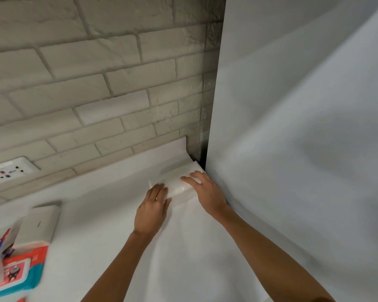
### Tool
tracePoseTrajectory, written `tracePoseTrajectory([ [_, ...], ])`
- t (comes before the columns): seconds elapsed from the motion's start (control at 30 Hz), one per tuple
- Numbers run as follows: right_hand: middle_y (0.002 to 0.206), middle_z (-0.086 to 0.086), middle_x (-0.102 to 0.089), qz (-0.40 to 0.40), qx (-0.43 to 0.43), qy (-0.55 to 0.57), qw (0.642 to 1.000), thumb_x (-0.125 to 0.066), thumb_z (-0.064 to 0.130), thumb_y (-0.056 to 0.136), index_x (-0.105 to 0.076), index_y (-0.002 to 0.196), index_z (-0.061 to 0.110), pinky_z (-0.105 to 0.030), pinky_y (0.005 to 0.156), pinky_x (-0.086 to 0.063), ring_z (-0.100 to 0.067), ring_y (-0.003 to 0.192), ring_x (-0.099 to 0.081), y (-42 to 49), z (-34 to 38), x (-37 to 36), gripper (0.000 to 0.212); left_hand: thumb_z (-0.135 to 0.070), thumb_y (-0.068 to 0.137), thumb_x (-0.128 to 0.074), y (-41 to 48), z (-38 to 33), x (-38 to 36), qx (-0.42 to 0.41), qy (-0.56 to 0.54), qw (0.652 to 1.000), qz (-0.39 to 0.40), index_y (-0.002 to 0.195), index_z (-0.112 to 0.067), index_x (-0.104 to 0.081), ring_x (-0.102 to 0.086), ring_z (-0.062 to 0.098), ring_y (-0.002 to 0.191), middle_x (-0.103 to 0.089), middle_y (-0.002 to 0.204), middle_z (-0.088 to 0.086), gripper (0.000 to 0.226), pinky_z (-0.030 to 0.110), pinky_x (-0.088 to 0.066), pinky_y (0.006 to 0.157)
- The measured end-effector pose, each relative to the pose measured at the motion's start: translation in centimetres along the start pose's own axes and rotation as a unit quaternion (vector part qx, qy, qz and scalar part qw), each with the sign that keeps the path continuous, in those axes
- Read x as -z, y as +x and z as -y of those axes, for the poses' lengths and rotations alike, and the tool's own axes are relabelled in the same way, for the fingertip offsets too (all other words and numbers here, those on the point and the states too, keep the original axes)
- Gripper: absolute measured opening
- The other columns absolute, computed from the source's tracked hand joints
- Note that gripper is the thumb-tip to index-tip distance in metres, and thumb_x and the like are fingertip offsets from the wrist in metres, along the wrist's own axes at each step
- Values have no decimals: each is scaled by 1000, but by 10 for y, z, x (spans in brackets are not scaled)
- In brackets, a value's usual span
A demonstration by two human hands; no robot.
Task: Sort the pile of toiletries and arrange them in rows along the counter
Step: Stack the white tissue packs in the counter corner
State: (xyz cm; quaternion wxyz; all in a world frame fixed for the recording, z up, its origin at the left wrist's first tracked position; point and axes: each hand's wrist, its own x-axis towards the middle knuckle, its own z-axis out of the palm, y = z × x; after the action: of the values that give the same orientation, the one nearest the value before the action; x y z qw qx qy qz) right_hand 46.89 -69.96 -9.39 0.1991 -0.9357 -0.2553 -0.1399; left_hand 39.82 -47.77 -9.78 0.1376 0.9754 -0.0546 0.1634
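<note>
While there's one white pack sitting in the far right corner of the counter, tucked near the brick wall and the white side panel, I'd say this job has barely started. The left hand lies on the pack's near-left end and the right hand on its right end. Both have their fingers pretty much straight and close together, resting flat on it rather than curled round it, so my guess is it's being squared up as the first item of a row. The rest of the pile is well apart at the lower left: a red and teal wipes pack, a flat white box behind it, plus blurry bits cut off by the frame edge that I can't identify. White on white makes the pack's edges hard to read, and I can't tell what it actually is.
</note>
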Motion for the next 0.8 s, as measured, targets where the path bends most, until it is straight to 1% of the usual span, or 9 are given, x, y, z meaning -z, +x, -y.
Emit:
tracePoseTrajectory([
  [0.1,135,-7,-63,-7,11,12,1000,-33,15,97,-65,142,31,-39,97,-60,-29,119,-64,17,-3,-6,58,-30,95,-71,14,6,-3,5,10,1000,3,125,-13,-66,-61,25,124,-61,138,6,34,38,-63,72],
  [0.2,132,-6,-63,-19,22,18,999,-36,12,95,-66,141,31,-38,94,-61,-29,115,-64,31,-7,-12,58,-30,95,-72,26,11,-3,14,21,1000,-1,124,-14,-66,-61,24,123,-61,137,4,33,38,-62,68],
  [0.37,131,-8,-63,-18,35,15,999,-41,12,95,-66,140,28,-40,96,-61,-29,115,-64,54,-13,-24,54,-30,95,-70,44,25,-6,31,25,999,8,126,-14,-66,-62,26,125,-61,138,5,35,40,-62,70],
  [0.47,136,-9,-60,6,37,28,999,-48,1,90,-64,143,26,-45,104,-57,-32,123,-60,73,-15,-26,61,-33,99,-64,56,32,-7,62,11,998,28,133,-14,-63,-58,26,131,-58,144,4,39,42,-62,80],
  [0.53,144,-7,-55,24,26,37,999,-63,-7,80,-58,147,27,-55,119,-43,-32,136,-52,82,-17,-27,75,-34,100,-62,62,36,-5,72,1,997,32,136,-13,-61,-55,27,134,-57,146,5,42,43,-57,96],
  [0.6,154,-1,-48,26,-13,71,997,-72,4,81,-52,151,29,-54,125,-34,-25,149,-40,85,-16,-28,77,-34,100,-63,65,35,-2,81,-24,996,25,140,-14,-58,-47,27,141,-53,150,5,45,45,-50,108],
  [0.67,162,4,-39,0,-81,148,986,-75,19,87,-48,152,32,-44,126,-36,-20,153,-35,85,-12,-29,72,-36,99,-64,64,29,3,116,-90,989,8,144,-20,-52,-36,24,147,-41,159,1,50,44,-44,114],
  [0.73,162,4,-39,-32,-199,258,945,-75,30,93,-45,153,31,-37,124,-39,-17,148,-41,85,-6,-30,68,-41,97,-67,60,17,8,194,-192,962,-20,152,-24,-41,-30,20,149,-29,164,-2,64,40,-38,116],
  [0.8,159,1,-44,-47,-317,351,880,-74,40,97,-43,157,25,-36,121,-40,-17,144,-46,87,-4,-32,69,-48,92,-71,58,6,10,307,-295,904,-47,157,-22,-31,-37,24,147,-32,162,2,81,41,-38,117],
])
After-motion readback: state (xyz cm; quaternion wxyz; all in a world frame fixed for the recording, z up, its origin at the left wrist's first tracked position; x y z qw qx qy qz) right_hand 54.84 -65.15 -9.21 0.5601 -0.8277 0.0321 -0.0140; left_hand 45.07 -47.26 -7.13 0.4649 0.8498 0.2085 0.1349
